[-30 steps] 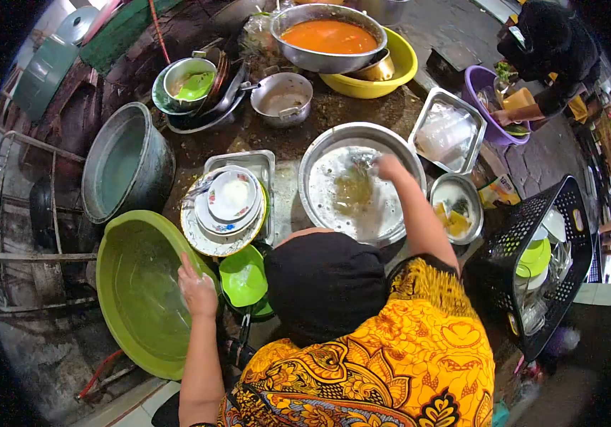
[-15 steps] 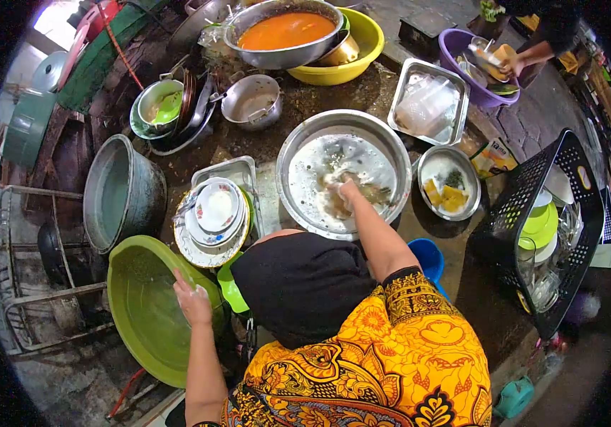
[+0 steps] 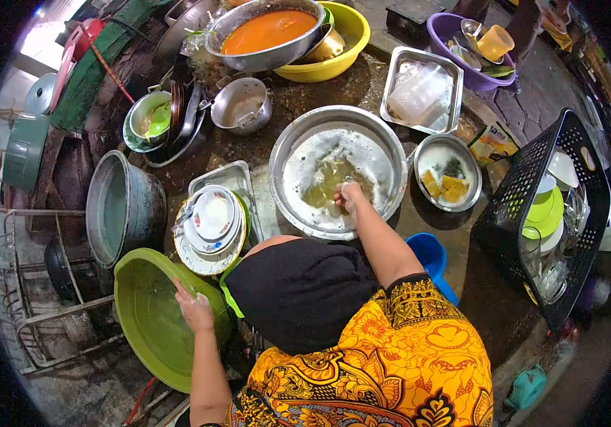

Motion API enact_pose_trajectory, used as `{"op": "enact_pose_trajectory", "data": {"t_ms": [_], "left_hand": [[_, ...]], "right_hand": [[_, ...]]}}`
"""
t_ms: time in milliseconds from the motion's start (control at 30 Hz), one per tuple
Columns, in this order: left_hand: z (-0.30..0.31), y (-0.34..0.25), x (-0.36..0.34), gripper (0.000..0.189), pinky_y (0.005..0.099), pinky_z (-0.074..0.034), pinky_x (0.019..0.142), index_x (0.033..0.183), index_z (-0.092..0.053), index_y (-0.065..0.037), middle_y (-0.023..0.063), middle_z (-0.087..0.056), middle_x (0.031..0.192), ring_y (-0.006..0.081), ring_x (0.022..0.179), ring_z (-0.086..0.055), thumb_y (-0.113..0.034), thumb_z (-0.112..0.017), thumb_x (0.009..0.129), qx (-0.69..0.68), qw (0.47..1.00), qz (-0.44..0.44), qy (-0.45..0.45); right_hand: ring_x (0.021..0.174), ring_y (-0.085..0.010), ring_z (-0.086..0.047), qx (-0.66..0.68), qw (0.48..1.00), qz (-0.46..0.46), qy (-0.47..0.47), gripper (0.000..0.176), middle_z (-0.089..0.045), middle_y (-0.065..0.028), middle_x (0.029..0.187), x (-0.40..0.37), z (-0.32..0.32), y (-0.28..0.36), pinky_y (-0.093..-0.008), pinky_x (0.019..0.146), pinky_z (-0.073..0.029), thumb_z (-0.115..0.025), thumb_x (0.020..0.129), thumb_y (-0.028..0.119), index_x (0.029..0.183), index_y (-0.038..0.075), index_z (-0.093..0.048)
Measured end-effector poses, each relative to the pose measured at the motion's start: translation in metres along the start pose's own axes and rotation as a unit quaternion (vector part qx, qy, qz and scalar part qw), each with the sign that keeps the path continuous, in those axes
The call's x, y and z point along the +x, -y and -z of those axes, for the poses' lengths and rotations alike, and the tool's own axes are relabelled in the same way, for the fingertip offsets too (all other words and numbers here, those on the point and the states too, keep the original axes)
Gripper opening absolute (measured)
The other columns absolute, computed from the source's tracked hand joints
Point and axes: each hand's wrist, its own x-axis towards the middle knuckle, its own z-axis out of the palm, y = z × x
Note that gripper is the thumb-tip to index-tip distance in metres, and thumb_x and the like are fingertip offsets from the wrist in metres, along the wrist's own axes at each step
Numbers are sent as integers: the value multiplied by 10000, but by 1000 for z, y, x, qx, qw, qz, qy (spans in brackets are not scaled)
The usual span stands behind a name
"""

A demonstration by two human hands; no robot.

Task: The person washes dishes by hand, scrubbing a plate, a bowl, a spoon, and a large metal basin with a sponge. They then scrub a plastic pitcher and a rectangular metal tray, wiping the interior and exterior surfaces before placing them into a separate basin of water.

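Note:
My right hand (image 3: 350,196) is over the foamy water of a large metal basin (image 3: 277,174), its fingers curled. Whatever those fingers may hold is too small or hidden to make out. My left hand (image 3: 196,307) has its fingers stretched out at the inner right side of a green plastic tub (image 3: 131,313); no object shows in it. Between the two stands a stack of plates with a flowered bowl (image 3: 214,213) on top, by a metal tray (image 3: 238,173). Right of the basin, a metal bowl (image 3: 426,153) contains yellow sponge pieces (image 3: 453,188) and a dark scouring pad (image 3: 453,168).
A black crate (image 3: 508,228) with dishes and glasses stands at right. Behind are a pot of orange liquid (image 3: 277,32), a yellow tub (image 3: 352,43), a saucepan (image 3: 243,107) and a purple basin (image 3: 437,35). A grey tub (image 3: 131,206) sits left, a blue container (image 3: 430,256) near my right arm.
My right hand has lifted slightly out of the suds, and the foam has parted around murky water. The other person's hand has left the purple basin. The view has shifted a little.

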Motion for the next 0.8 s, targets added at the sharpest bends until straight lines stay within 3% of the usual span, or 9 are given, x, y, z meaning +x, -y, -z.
{"op": "enact_pose_trajectory", "data": {"t_ms": [33, 133, 233, 367, 433, 500, 533, 700, 800], "left_hand": [[1, -2, 0, 793, 457, -392, 889, 1423, -135, -116, 288, -409, 1168, 443, 1022, -465, -6, -547, 755, -2, 1000, 1, 1], [0, -3, -1, 790, 455, -391, 895, 1422, -141, -125, 288, -409, 1171, 442, 1027, -464, -6, -550, 757, 8, 1000, 6, -4], [-4, 2, 1, 780, 444, -389, 904, 1420, -159, -127, 281, -409, 1183, 438, 1033, -463, -7, -556, 758, 22, 1000, -2, -18], [-3, 5, 1, 776, 424, -384, 917, 1413, -164, -108, 250, -386, 1237, 412, 1066, -455, -7, -565, 756, 12, 1000, -15, -14], [-6, 7, 1, 765, 425, -368, 937, 1408, -186, -111, 243, -372, 1255, 405, 1098, -432, -9, -570, 755, 8, 999, -25, -24], [-6, 8, -2, 754, 426, -351, 956, 1404, -207, -115, 237, -358, 1274, 399, 1130, -409, -11, -575, 754, 6, 999, -37, -33], [-5, 9, -3, 726, 433, -332, 971, 1389, -245, -107, 226, -344, 1290, 392, 1160, -379, -18, -586, 754, 72, 993, -76, -63], [-14, -25, 5, 624, 435, -292, 1001, 1329, -368, -89, 202, -322, 1316, 367, 1208, -322, -58, -618, 757, 216, 958, -154, -114], [-51, -45, 33, 570, 440, -291, 988, 1299, -413, -80, 186, -332, 1316, 359, 1200, -334, -92, -620, 768, -260, 957, -125, 26]], "right_hand": [[496, -159, -510, 1, 1000, -1, 0, 141, -571, -112, 675, -18, -6, 7, -313, 341, -391, -549, 801, 55, 928, 0, -576], [651, -221, -599, -276, 916, 276, -95, 200, -634, -120, 731, -39, -24, 13, -354, 574, -488, -624, 730, 79, 913, 2, -600], [742, -253, -619, -438, 830, 304, -161, 239, -645, -131, 780, -43, -34, 28, -346, 699, -479, -670, 689, 95, 908, 21, -611], [738, -254, -604, -403, 850, 315, -125, 207, -631, -130, 792, -22, -36, 23, -339, 682, -467, -678, 711, 158, 860, 36, -602], [879, -319, -600, -363, 875, 301, -105, 341, -627, -185, 919, 10, -32, 12, -389, 757, -460, -671, 705, 230, 971, 41, -573], [737, -208, -563, -133, 922, 362, -36, 487, -600, -94, 823, 20, -34, 4, -323, 696, -465, -707, 717, 231, 1103, 26, -494], [808, -245, -590, -134, 945, 295, -42, 576, -614, -132, 885, 0, -37, 15, -335, 747, -463, -701, 715, 226, 1175, 8, -432], [950, -355, -590, -280, 884, 360, -99, 546, -612, -222, 972, -29, -39, 23, -402, 804, -461, -681, 708, 234, 1157, 26, -451], [878, -398, -594, -400, 858, 264, -184, 310, -607, -211, 981, -58, -41, 41, -474, 766, -466, -597, 757, 187, 1005, 40, -482]]}}
